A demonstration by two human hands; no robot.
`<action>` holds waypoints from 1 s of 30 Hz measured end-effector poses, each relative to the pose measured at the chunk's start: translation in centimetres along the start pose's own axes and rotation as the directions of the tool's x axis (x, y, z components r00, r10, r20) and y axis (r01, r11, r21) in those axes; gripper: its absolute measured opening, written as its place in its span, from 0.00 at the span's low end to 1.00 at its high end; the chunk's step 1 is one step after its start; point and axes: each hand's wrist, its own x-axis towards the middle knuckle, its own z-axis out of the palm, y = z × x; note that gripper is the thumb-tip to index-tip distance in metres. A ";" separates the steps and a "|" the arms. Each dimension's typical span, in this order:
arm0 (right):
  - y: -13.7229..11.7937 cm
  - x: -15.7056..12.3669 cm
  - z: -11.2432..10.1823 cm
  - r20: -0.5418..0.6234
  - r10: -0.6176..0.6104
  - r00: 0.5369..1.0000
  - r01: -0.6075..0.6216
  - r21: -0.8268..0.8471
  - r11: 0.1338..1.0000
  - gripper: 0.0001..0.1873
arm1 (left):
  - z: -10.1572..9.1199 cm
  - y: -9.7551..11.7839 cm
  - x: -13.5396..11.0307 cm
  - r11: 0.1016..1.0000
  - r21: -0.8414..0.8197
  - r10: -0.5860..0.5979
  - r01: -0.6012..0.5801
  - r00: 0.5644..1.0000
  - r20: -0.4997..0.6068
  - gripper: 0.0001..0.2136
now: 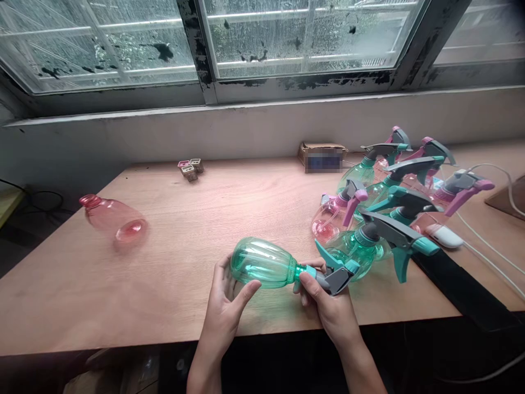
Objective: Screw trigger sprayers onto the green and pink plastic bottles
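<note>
A clear green spray bottle lies sideways in the air above the table's front edge, its base to the left. My left hand is closed around the base end, thumb on the near side. At the neck, my right hand grips the teal collar between thumb and fingers. The grey and teal spray head sits on the bottle's neck and points right. Whether it is fully screwed on, I cannot tell. Just beyond my right hand stands another green spray bottle with its spray head fitted.
Several green and pink spray bottles crowd the right side. A pink bottle without a spray head lies at the left edge. Small blocks and a cardboard box sit at the back. A white mouse, cables and a black strip lie right.
</note>
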 end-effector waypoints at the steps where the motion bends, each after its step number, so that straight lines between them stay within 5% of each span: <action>1: 0.0 0.0 0.0 -0.002 -0.002 1.000 0.002 0.003 1.000 0.14 | -0.1 -0.1 0.1 1.000 -0.002 0.014 -0.014 1.000 0.010 0.29; 9: 0.1 0.3 0.1 -0.011 -0.006 1.000 0.006 0.013 1.000 0.14 | -0.4 -1.0 0.4 0.996 0.024 0.089 -0.090 0.995 0.043 0.30; 30: 0.3 0.1 -0.2 -0.037 -0.016 0.999 0.018 0.063 0.998 0.13 | -0.1 -0.5 0.3 1.000 -0.011 0.008 -0.008 1.000 0.008 0.24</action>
